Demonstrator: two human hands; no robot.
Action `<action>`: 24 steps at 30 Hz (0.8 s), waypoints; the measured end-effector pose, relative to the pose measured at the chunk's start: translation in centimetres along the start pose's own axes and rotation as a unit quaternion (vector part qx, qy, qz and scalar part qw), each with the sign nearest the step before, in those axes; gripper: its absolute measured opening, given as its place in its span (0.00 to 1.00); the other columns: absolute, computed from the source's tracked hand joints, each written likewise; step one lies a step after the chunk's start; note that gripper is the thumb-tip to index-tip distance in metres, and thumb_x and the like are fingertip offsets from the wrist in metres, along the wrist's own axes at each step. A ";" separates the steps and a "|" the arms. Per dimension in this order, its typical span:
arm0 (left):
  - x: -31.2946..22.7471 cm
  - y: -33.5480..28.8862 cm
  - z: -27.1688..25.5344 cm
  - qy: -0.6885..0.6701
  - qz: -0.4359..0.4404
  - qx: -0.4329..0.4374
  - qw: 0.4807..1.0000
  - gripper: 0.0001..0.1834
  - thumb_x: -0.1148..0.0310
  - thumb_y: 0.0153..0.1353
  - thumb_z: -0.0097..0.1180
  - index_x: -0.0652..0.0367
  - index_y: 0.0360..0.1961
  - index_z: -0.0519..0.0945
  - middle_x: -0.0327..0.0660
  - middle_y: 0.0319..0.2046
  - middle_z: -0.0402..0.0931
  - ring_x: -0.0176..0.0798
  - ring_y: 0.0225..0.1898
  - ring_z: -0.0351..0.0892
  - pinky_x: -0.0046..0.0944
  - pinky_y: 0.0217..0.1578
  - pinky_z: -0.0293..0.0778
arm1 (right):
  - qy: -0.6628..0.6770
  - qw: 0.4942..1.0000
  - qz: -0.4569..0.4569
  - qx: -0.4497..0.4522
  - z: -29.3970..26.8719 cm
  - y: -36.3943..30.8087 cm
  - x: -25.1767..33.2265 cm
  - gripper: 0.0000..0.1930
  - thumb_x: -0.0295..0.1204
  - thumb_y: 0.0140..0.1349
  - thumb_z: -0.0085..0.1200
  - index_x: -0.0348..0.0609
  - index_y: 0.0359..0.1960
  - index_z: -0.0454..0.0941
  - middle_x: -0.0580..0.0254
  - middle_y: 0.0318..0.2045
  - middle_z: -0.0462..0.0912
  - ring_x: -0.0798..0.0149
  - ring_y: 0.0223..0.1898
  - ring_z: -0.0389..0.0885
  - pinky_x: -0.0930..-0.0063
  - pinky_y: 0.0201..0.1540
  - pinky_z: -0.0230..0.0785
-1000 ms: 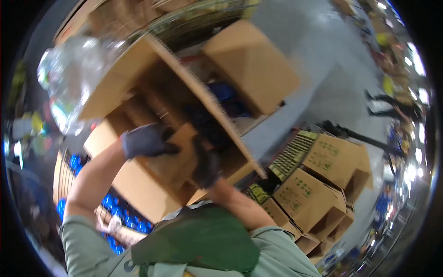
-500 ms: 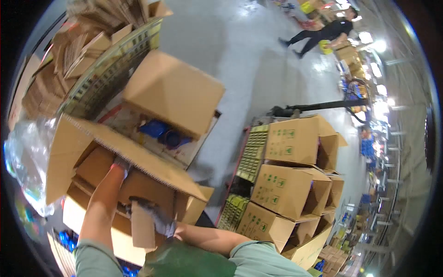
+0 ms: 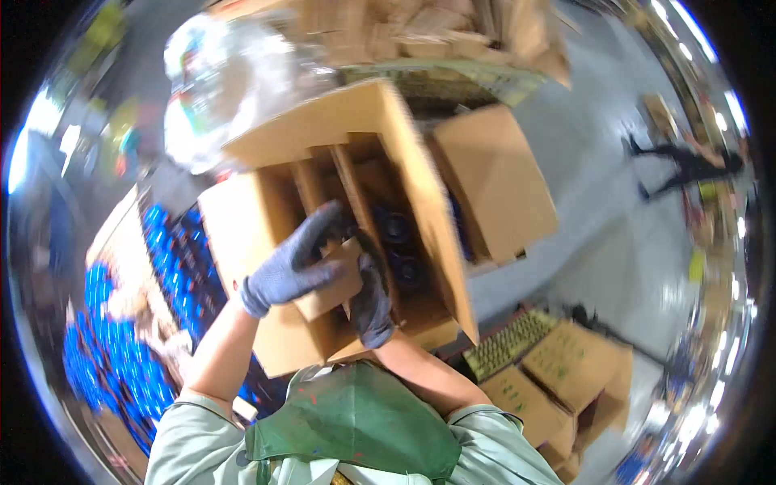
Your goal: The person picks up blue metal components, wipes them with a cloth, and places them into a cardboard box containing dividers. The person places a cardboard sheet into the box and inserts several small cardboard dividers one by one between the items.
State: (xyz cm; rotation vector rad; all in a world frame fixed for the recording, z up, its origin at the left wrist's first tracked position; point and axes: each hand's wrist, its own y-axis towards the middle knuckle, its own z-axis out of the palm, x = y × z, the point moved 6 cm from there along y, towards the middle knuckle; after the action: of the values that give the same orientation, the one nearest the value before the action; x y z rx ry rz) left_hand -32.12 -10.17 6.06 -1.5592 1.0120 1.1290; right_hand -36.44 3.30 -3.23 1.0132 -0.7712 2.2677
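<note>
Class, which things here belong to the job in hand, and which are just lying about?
Apparently in the job:
left hand
right hand
cardboard piece between them
open box
dividers

Apparently lying about:
clear plastic
heaped cardboard
cartons at lower right

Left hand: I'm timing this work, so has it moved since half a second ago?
Yes: against the open box, the left hand has come away from the tall right flap, to the small cardboard piece.

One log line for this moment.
left hand: gloved, holding cardboard piece | right hand: gloved, against it, grip unclear | place: over open box | inside: cardboard dividers, round blue items
</note>
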 end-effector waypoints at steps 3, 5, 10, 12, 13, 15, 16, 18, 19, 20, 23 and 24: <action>6.7 -12.2 -0.3 -0.100 -0.111 -0.199 0.968 0.45 0.73 0.59 0.66 0.62 0.74 0.55 0.45 0.70 0.62 0.39 0.70 0.60 0.40 0.69 0.57 | -0.111 0.983 -0.046 0.141 7.6 0.4 1.1 0.24 0.39 0.78 0.40 0.35 0.67 0.67 0.54 0.66 0.70 0.59 0.67 0.67 0.65 0.71 0.55; 10.5 -20.0 -0.4 -0.209 -0.058 -0.450 0.866 0.38 0.72 0.61 0.64 0.63 0.70 0.61 0.44 0.62 0.71 0.37 0.61 0.70 0.39 0.64 0.65 | -0.303 0.911 -0.144 0.238 10.6 -0.3 -1.9 0.25 0.39 0.71 0.49 0.39 0.66 0.69 0.49 0.65 0.71 0.53 0.68 0.66 0.60 0.72 0.54; 20.6 -38.1 -0.3 -0.343 -0.078 -0.741 0.572 0.23 0.72 0.64 0.57 0.61 0.60 0.72 0.42 0.48 0.79 0.40 0.43 0.81 0.42 0.43 0.80 | -0.747 0.471 -0.324 0.340 13.4 -4.7 -10.2 0.33 0.50 0.58 0.53 0.53 0.65 0.72 0.47 0.72 0.61 0.41 0.75 0.48 0.26 0.70 0.32; 27.4 -45.7 -1.2 -0.314 -0.104 -0.784 0.525 0.20 0.72 0.65 0.57 0.60 0.58 0.73 0.43 0.44 0.80 0.42 0.39 0.82 0.44 0.40 0.82 | -0.742 0.479 -0.316 0.346 13.9 -4.9 -9.9 0.33 0.50 0.58 0.55 0.54 0.65 0.73 0.49 0.71 0.61 0.44 0.75 0.48 0.31 0.72 0.31; 28.6 -48.7 -2.3 -0.331 -0.083 -0.785 0.517 0.21 0.71 0.65 0.57 0.60 0.59 0.72 0.42 0.44 0.80 0.42 0.38 0.83 0.43 0.40 0.82 | -0.751 0.466 -0.322 0.339 13.5 -4.8 -10.1 0.33 0.49 0.57 0.56 0.55 0.66 0.73 0.51 0.71 0.61 0.44 0.75 0.48 0.33 0.72 0.32; 26.5 -53.7 -4.5 -0.335 0.085 -0.796 0.497 0.25 0.67 0.65 0.61 0.61 0.62 0.71 0.42 0.47 0.79 0.40 0.45 0.81 0.41 0.48 0.78 | -0.745 0.455 -0.349 0.342 13.1 -4.8 -9.9 0.32 0.47 0.58 0.57 0.55 0.65 0.73 0.51 0.70 0.64 0.44 0.73 0.53 0.35 0.71 0.37; 26.4 -57.4 -4.1 -0.254 -0.035 -0.847 0.466 0.29 0.65 0.63 0.64 0.62 0.63 0.70 0.43 0.51 0.78 0.41 0.52 0.78 0.41 0.54 0.75 | -0.732 0.461 -0.366 0.344 12.8 -4.7 -9.8 0.31 0.46 0.58 0.58 0.55 0.65 0.73 0.51 0.69 0.65 0.44 0.72 0.55 0.35 0.71 0.39; 28.2 -65.1 -1.8 0.062 -0.311 -0.817 0.482 0.40 0.55 0.57 0.69 0.59 0.67 0.67 0.50 0.58 0.73 0.49 0.59 0.73 0.43 0.58 0.70 | -0.738 0.439 -0.380 0.345 13.4 -5.2 -9.8 0.31 0.44 0.58 0.59 0.55 0.65 0.73 0.52 0.69 0.66 0.44 0.71 0.57 0.36 0.70 0.40; 27.3 -68.3 -0.6 0.252 -0.529 -0.707 0.397 0.47 0.48 0.52 0.71 0.55 0.68 0.65 0.55 0.62 0.69 0.55 0.63 0.69 0.47 0.62 0.67 | -0.744 0.428 -0.382 0.342 13.6 -5.3 -9.8 0.32 0.44 0.57 0.59 0.55 0.65 0.72 0.52 0.69 0.65 0.44 0.71 0.57 0.36 0.70 0.41; 27.1 -69.9 0.5 0.303 -0.635 -0.626 0.338 0.53 0.43 0.47 0.71 0.52 0.71 0.61 0.57 0.64 0.66 0.61 0.65 0.65 0.53 0.63 0.64 | -0.751 0.419 -0.375 0.346 13.8 -5.3 -10.0 0.32 0.44 0.57 0.60 0.56 0.66 0.72 0.52 0.70 0.65 0.45 0.71 0.57 0.37 0.70 0.40; 30.2 -74.3 1.4 0.243 -0.700 -0.531 0.410 0.60 0.38 0.46 0.69 0.52 0.74 0.53 0.58 0.60 0.70 0.63 0.60 0.70 0.55 0.59 0.69 | -0.755 0.414 -0.370 0.348 14.4 -5.7 -10.4 0.32 0.42 0.57 0.60 0.56 0.66 0.72 0.52 0.70 0.65 0.45 0.72 0.57 0.38 0.71 0.39; 30.5 -75.3 0.2 0.203 -0.709 -0.499 0.455 0.61 0.37 0.46 0.69 0.52 0.75 0.52 0.59 0.59 0.71 0.64 0.59 0.72 0.54 0.58 0.70 | -0.757 0.415 -0.367 0.346 14.5 -5.7 -10.6 0.32 0.42 0.57 0.60 0.55 0.66 0.72 0.52 0.70 0.65 0.44 0.72 0.57 0.38 0.72 0.39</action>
State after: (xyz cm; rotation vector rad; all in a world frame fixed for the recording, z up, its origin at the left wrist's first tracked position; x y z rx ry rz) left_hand 46.65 4.28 -7.49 -2.6220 -1.1514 -0.1254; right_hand -19.61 -5.11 -1.87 2.9717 0.3234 0.1972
